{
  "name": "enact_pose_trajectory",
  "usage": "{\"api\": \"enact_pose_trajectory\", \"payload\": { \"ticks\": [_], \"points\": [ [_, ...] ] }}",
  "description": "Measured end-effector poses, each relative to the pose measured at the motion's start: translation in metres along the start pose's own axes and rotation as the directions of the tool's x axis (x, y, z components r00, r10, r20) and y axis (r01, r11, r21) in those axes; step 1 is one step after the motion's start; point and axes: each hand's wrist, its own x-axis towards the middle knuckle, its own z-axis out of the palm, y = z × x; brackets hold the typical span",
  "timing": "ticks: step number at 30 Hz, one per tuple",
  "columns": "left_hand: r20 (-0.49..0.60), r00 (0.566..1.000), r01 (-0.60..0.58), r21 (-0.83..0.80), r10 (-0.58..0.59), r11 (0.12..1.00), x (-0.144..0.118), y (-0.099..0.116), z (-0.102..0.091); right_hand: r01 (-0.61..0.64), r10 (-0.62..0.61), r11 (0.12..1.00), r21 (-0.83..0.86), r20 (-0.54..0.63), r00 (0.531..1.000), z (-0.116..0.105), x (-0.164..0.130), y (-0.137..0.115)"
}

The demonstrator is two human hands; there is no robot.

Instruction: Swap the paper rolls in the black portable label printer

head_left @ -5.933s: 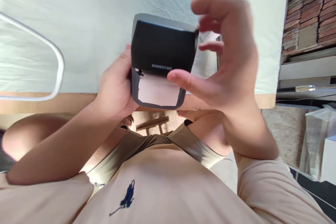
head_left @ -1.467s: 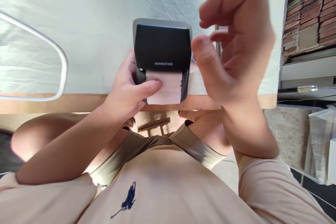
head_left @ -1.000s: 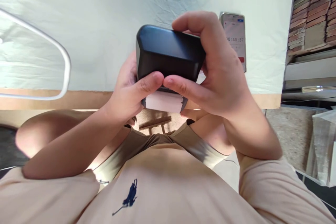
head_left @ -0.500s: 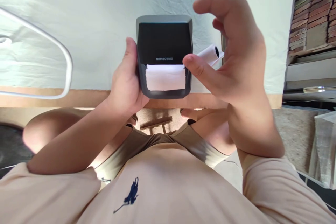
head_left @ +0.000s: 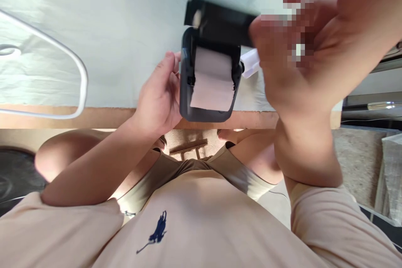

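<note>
A small dark label printer (head_left: 207, 79) sits just above the near edge of the cloth-covered surface (head_left: 125, 29), near the middle of the view. Its black lid (head_left: 220, 19) is swung up and away at the far end, and the white paper roll (head_left: 211, 77) lies exposed in the open bay, its loose end trailing toward the near side.

The left hand (head_left: 158, 94) comes up from the lower left, forearm slanting over the lap, and cups the printer's left side, palm toward the casing and fingers curled along it; the thumb points up and slightly away from the body.

The right hand (head_left: 314, 46) is raised high on the right, wrist bent and palm turned left, with the fingers loosely spread. Its fingertips meet the right end of the lifted lid, though that part is blurred, so I cannot tell whether they pinch the lid or merely touch it.

A second white roll (head_left: 249, 62) peeks out on the surface just right of the printer, behind the right hand. A white wire loop (head_left: 80, 75) lies at the far left.
</note>
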Motion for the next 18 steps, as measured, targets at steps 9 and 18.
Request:
{"api": "enact_pose_trajectory", "payload": {
  "ticks": [9, 18],
  "points": [
    [0.146, 0.989, -0.036, 0.145, 0.014, 0.989, -0.005, 0.001, 0.001, 0.009, -0.001, 1.0, -0.026, 0.269, 0.963, 0.0, 0.002, 0.005],
    [0.174, 0.985, -0.043, 0.294, -0.009, 0.955, -0.009, 0.003, -0.001, 0.227, -0.037, 0.906, -0.356, 0.47, 0.882, 0.009, -0.004, 0.025]
  ]
}}
